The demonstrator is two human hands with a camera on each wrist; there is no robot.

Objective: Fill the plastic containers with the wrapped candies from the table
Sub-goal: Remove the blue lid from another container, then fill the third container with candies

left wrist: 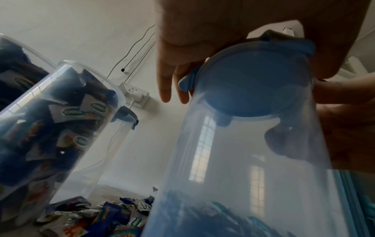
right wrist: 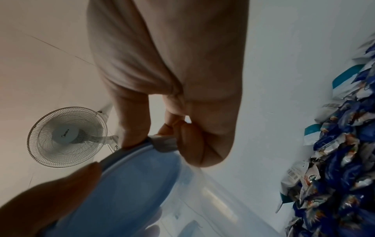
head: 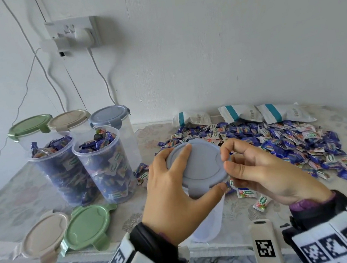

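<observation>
An empty clear plastic container (head: pixel 208 220) stands near the table's front edge, topped by a blue-grey lid (head: pixel 198 166). My left hand (head: pixel 176 189) spans that lid, fingers on top and thumb at its near clip. My right hand (head: pixel 249 165) pinches the lid's right-hand clip between thumb and fingers. The left wrist view looks up through the container (left wrist: pixel 243 160) at the lid (left wrist: pixel 251 80). In the right wrist view the fingers (right wrist: pixel 134 121) curl over the lid's rim (right wrist: pixel 129 184). Wrapped candies (head: pixel 282 142) lie heaped on the right. Two open containers (head: pixel 83 167) at the left are full of candies.
Three lidded empty containers (head: pixel 70 124) stand behind the full ones by the wall. A beige lid (head: pixel 46 236) and a green lid (head: pixel 88 227) lie at the front left. White candy bags (head: pixel 255 114) lie at the back right. Cables hang from a wall socket (head: pixel 72 33).
</observation>
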